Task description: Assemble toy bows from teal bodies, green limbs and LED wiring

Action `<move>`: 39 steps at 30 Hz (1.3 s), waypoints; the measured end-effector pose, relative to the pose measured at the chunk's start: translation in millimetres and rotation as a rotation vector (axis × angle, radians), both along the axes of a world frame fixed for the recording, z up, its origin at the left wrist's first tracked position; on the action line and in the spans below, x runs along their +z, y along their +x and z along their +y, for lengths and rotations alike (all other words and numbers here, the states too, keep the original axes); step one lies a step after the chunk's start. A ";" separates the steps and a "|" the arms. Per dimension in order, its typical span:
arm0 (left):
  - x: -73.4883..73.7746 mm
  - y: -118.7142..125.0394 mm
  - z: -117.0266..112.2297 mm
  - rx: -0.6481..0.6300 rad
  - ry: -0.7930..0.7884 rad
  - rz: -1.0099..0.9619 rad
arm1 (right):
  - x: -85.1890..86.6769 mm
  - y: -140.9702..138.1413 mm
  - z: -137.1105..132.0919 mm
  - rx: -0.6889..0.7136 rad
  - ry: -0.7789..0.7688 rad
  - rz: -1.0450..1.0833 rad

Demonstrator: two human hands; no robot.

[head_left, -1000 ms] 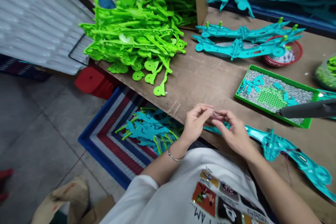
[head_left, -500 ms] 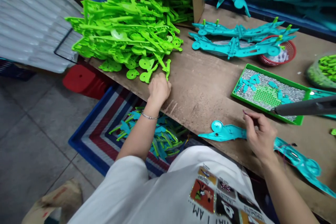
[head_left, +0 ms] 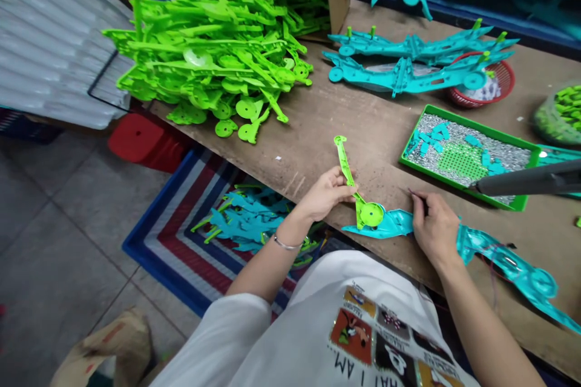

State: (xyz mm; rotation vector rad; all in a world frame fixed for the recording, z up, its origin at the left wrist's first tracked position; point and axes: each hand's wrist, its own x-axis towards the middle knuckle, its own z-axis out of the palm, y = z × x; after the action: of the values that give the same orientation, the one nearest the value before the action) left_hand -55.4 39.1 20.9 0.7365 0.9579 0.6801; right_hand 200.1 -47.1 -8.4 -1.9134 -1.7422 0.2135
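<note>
My left hand (head_left: 323, 195) grips a lime-green plastic part (head_left: 345, 169), a slim curved arm with a round disc at its lower end. That disc overlaps the left end of a long teal plastic piece (head_left: 490, 247), which lies along the front of the bench. Over the middle of the teal piece, my right hand (head_left: 434, 224) is closed in a pinch. A small dark tip shows at its fingers, too small to name. Thin wires run along the teal piece to the right of this hand.
A heap of green parts (head_left: 213, 54) lies at the bench's left. Further back are teal pieces (head_left: 403, 75) and a red basket (head_left: 506, 81). A green tray (head_left: 467, 184) holds metal bits; a dark tool (head_left: 531, 176) juts over it. Below stands a blue-edged crate (head_left: 158, 281).
My left hand has brought a green part from the heap rightward to the teal piece's left end. My right hand has shifted slightly left along the teal piece.
</note>
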 end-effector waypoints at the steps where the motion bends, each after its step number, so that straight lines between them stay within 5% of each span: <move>1: -4.1 3.3 -3.1 0.005 -0.008 0.005 | 0.4 -0.4 0.2 -0.007 -0.009 0.000; 16: -23.1 16.0 -24.4 0.144 0.153 0.271 | 2.8 -4.0 1.5 -0.059 -0.039 -0.005; 19: -18.5 6.7 -34.6 0.096 0.398 0.631 | 2.2 -3.9 1.4 -0.066 -0.037 -0.011; 22: -6.3 -1.2 -42.1 0.009 0.842 0.971 | 2.1 -3.8 1.3 -0.068 -0.043 -0.017; 26: -2.3 -7.1 -41.5 -0.358 1.247 0.816 | 1.7 -3.7 1.5 -0.070 -0.055 -0.010; 28: -8.0 -8.7 -39.1 -0.460 1.273 0.724 | 1.7 -3.3 1.7 -0.076 -0.057 0.004; 33: -14.3 -6.0 -36.9 -0.461 1.283 0.696 | 10.9 -1.2 3.8 0.000 -0.038 -0.003; 39: 5.7 5.0 -33.6 -0.234 1.191 0.819 | 38.4 -13.4 20.8 0.383 -0.084 0.015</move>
State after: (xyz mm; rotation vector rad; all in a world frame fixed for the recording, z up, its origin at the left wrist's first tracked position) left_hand -50.4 5.5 26.6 2.2666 1.1110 0.7165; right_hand 186.7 -26.3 30.0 -1.6108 -2.1071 0.4444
